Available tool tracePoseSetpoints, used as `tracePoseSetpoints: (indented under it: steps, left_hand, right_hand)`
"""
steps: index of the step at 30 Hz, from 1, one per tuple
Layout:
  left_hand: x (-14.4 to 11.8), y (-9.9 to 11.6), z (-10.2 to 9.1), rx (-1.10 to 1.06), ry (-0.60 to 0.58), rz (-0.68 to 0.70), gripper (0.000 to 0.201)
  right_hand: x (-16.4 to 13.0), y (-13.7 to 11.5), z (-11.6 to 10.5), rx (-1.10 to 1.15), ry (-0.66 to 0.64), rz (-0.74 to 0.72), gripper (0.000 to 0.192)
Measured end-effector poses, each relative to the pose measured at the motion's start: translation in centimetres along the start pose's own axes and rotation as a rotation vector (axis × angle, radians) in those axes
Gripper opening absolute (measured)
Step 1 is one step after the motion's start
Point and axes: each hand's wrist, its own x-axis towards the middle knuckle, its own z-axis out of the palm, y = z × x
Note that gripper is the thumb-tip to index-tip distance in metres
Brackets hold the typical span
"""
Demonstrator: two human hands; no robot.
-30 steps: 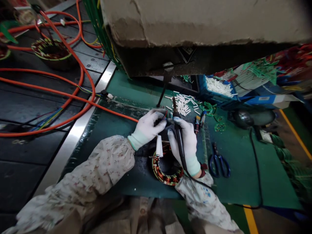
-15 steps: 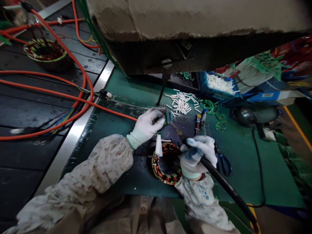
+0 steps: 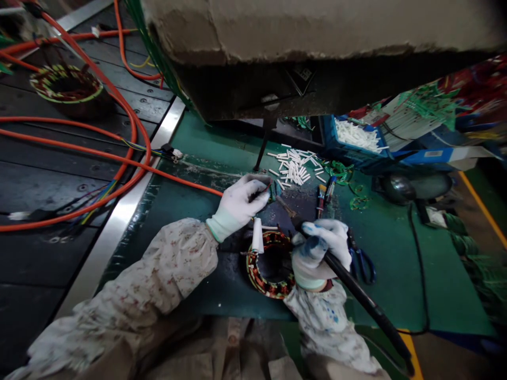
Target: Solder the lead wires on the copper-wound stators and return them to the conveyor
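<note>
We are seeing white knit cloth gloves on the left hand (image 3: 237, 203) and right hand (image 3: 319, 253), a matt green worktop (image 3: 388, 274), and seemingly glossy copper windings on the stator (image 3: 271, 264).

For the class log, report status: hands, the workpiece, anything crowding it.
Left hand pinching wire ends. Right hand gripping soldering iron. Motor coil flat between hands. Scissors close right.
</note>
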Motion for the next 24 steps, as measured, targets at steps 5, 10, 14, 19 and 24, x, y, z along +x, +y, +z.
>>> tracePoseSetpoints:
  steps: [5,10,14,19,24]
  left_hand:
    - [0.1,0.1,-0.2,0.043,0.004,0.058,0.01]
    - [0.2,0.2,-0.3,0.045,0.016,0.079,0.008]
    - [0.3,0.3,-0.3,0.012,0.036,0.041,0.004]
    - [0.6,0.1,-0.1,-0.007,0.05,-0.046,0.005]
    - [0.5,-0.1,0.1,-0.048,0.043,-0.045,0.006]
  right_hand:
    - [1.0,0.1,2.1,-0.083,-0.196,0.088,0.021]
    - [1.4,0.4,3.4,-0.124,-0.313,0.159,0.035]
    - [1.1,0.5,2.9,-0.151,-0.375,0.185,0.036]
    - [0.2,0.5,1.6,-0.103,-0.158,0.155,0.021]
    - [-0.2,0.1,0.4,0.006,0.066,0.059,0.031]
